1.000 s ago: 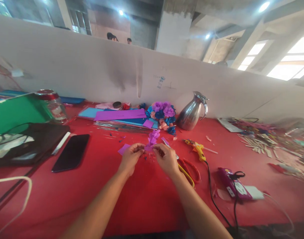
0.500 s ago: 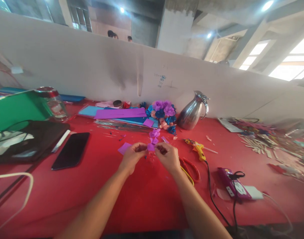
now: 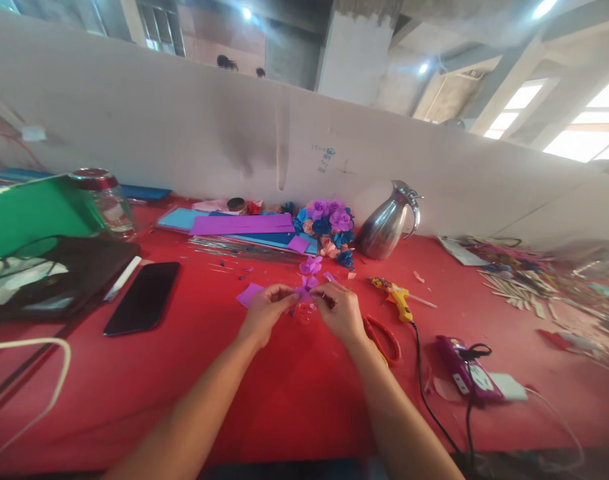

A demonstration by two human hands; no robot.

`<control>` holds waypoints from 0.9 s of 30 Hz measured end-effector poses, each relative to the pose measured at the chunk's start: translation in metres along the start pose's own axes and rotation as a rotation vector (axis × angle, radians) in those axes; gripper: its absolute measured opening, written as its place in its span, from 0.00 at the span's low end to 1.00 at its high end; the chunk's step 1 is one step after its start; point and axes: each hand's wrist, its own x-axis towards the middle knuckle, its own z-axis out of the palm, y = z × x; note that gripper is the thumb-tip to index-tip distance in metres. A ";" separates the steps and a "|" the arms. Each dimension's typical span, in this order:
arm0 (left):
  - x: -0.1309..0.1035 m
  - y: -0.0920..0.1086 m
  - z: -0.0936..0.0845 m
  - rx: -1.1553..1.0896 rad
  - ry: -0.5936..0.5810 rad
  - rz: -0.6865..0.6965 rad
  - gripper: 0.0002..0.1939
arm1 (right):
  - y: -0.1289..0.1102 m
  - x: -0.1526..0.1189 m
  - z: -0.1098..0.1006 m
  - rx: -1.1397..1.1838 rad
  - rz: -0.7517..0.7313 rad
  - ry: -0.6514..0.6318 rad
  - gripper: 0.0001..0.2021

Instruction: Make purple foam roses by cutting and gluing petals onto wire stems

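Both hands meet over the middle of the red table, fingers pinched. My left hand [image 3: 268, 313] holds a small purple paper piece [image 3: 302, 293] by its left edge. Thumb and fingers of my right hand [image 3: 342, 312] are pinched at its other side. Just beyond the fingertips lie purple paper petals [image 3: 311, 265], curled and folded. A flat purple paper square [image 3: 248, 294] sticks out behind my left hand. Scissors [image 3: 392, 343] with red and yellow handles lie partly hidden beside my right wrist. A yellow glue gun [image 3: 398, 301] rests further right.
Paper flowers [image 3: 329, 223] and purple strips [image 3: 242, 225] lie at the back, near a steel jug [image 3: 387, 223]. On the left are a phone [image 3: 143, 298], dark bag [image 3: 99, 267] and glass jar [image 3: 112, 210]. A purple power strip [image 3: 467, 370] with cords sits right.
The purple piece has tilted between my fingers and now shows less of its face. My right hand has shifted slightly right, covering more of the scissors.
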 end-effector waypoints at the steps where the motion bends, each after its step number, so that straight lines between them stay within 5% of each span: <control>1: 0.000 -0.001 0.000 0.002 -0.001 0.005 0.15 | 0.000 0.000 0.000 -0.007 0.001 0.001 0.08; 23: 0.002 -0.004 0.000 0.075 0.016 0.025 0.10 | -0.006 -0.004 0.005 -0.123 0.020 -0.001 0.08; 27: 0.003 -0.006 -0.001 0.039 0.058 0.036 0.13 | -0.008 -0.005 0.006 -0.122 0.051 0.122 0.10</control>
